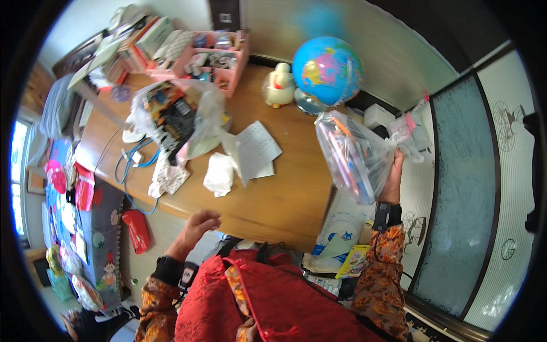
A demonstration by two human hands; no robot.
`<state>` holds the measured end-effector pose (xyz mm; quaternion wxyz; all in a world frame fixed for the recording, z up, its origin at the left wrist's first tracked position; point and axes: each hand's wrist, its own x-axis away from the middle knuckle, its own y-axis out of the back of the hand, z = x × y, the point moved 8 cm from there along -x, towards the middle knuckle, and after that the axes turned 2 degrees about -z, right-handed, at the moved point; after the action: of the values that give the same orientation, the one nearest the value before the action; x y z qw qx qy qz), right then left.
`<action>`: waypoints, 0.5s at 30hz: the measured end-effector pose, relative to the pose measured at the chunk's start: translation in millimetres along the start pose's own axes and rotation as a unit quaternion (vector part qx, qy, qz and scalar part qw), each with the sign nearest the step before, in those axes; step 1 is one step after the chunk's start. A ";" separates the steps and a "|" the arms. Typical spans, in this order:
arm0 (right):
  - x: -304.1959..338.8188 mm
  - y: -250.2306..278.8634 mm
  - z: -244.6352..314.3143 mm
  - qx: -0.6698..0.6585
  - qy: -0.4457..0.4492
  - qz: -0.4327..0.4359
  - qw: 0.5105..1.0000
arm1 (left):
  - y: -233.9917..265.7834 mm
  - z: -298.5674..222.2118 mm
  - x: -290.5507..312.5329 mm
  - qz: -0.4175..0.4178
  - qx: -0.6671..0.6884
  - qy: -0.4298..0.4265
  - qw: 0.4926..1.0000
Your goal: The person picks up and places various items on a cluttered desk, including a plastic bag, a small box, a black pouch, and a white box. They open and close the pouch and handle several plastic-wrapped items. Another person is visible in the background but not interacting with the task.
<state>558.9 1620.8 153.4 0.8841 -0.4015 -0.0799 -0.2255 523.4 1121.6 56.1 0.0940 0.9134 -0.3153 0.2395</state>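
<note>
My right hand (394, 178) is closed on the gathered neck of a clear plastic bag (359, 165), held up over the right end of the wooden desk (285, 208). Pens and other long, colourful items show through the plastic. My left hand (200, 224) hangs at the desk's front edge, holding nothing, its fingers loosely bent and apart. Beyond it on the desk lie a crumpled white tissue (219, 174) and an unfolded sheet of paper (257, 149). A second translucent plastic bag (206, 108), with a dark printed package (174, 117) in it, sits farther back.
A blue globe (327, 71) and a duck-shaped figure (279, 86) stand at the back. Left of them are a pink organizer (238, 71) and books (149, 40). A blue cable (121, 165) droops over the left edge. Packages and a yellow booklet (352, 261) lie below the right end.
</note>
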 end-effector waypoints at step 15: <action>55.4 -252.4 -284.0 0.070 -0.174 0.347 0.919 | 46.7 -75.0 51.4 -0.041 0.397 -0.272 0.876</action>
<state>479.8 1245.0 152.5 0.9050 -0.3737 -0.1035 0.1748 501.3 1081.9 147.7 -0.3558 0.9154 -0.1692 0.0828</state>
